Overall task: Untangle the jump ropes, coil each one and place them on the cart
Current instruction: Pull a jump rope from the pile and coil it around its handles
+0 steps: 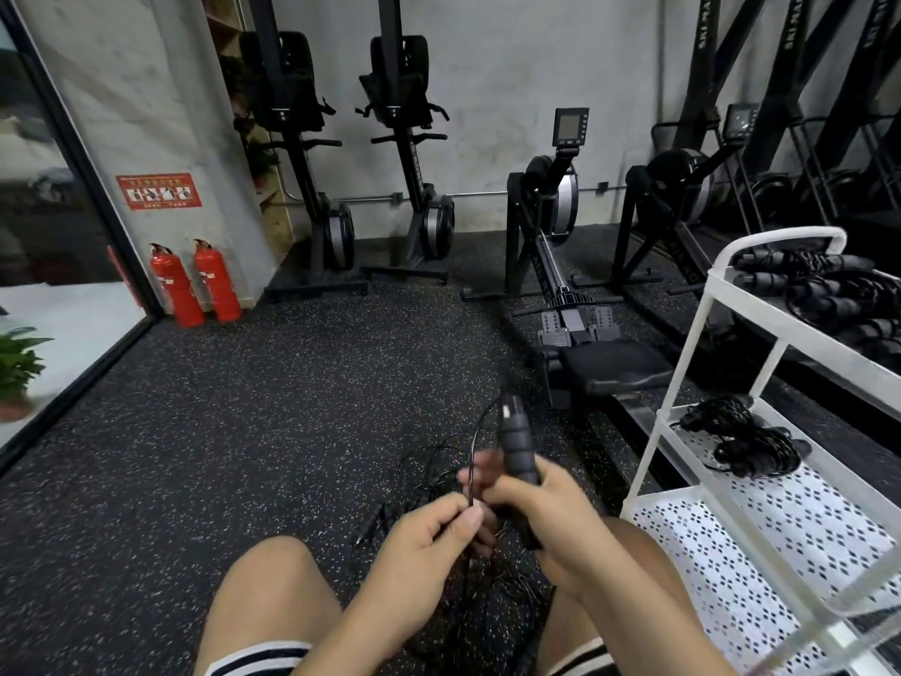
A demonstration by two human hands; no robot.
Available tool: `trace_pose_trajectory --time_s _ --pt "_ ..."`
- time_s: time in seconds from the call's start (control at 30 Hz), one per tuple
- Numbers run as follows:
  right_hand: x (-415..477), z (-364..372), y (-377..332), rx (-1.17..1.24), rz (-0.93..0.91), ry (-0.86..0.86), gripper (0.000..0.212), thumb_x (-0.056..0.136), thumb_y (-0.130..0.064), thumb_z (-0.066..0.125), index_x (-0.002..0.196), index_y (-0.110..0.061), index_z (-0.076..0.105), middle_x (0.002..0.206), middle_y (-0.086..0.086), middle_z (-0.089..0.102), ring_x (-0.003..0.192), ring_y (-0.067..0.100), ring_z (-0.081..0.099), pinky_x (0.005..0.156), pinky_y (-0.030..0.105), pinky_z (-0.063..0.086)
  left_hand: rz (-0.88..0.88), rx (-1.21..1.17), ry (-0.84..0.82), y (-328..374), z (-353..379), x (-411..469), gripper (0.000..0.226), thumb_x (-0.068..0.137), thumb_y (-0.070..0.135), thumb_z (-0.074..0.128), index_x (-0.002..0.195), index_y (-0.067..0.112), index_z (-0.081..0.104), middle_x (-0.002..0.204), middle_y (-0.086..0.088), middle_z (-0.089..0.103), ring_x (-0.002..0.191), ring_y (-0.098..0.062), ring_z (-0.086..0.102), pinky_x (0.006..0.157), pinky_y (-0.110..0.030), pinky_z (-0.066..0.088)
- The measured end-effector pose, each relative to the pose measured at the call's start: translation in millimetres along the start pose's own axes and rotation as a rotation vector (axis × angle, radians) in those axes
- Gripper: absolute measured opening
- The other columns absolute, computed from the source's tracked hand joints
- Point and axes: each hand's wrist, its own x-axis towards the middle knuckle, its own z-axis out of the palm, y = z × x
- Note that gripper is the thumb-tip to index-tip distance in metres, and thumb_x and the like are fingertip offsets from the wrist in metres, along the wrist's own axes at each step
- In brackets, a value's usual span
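Observation:
My right hand [541, 514] grips the black foam handles of a jump rope [516, 441], which stick upward from my fist. My left hand [429, 534] pinches the thin black cord [472, 461] of that rope just left of the handles. A tangle of black ropes [429, 485] lies on the floor behind and below my hands, between my knees. The white cart [682, 344] stands to my right. Several coiled ropes [819, 290] lie on its top shelf and one coiled bundle [746, 441] lies on its middle shelf.
I sit on a speckled black rubber floor [244, 407]. A rowing machine [565, 304] lies straight ahead beside the cart, with others stored upright at the wall. Two red fire extinguishers [195, 285] stand at the left by a glass door.

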Motion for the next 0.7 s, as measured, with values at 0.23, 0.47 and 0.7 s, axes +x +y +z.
trace_pose_trajectory --time_s 0.23,0.47,0.7 --pt "-35 -8 60 0.233 0.058 -0.023 0.054 0.064 0.004 0.072 0.118 0.009 0.075 0.108 0.034 0.075 0.090 0.040 0.074 0.083 0.045 0.064 -0.050 -0.229 0.058 12 1 -14 0.028 0.101 0.032 0.065 0.093 0.013 0.083 0.099 -0.004 0.081 0.079 -0.018 0.070 0.077 -0.043 0.063" --pt "-59 -20 88 -0.212 0.097 -0.056 0.032 0.079 0.000 0.087 0.110 -0.008 0.083 0.103 0.018 0.083 0.108 0.029 0.079 0.097 0.033 0.060 0.005 -0.185 0.179 23 -9 -2 0.029 0.100 0.043 0.062 0.096 0.024 0.085 0.083 -0.003 0.071 0.080 -0.014 0.064 0.075 -0.029 0.050" --pt "-60 -11 76 -0.225 0.106 -0.023 0.034 0.072 -0.021 0.092 0.099 -0.003 0.082 0.090 0.025 0.080 0.079 0.033 0.077 0.076 0.035 0.059 -0.188 -0.350 0.265 0 -8 15 0.031 0.099 0.044 0.064 0.098 0.021 0.085 0.087 -0.001 0.072 0.085 -0.018 0.063 0.068 -0.028 0.048"
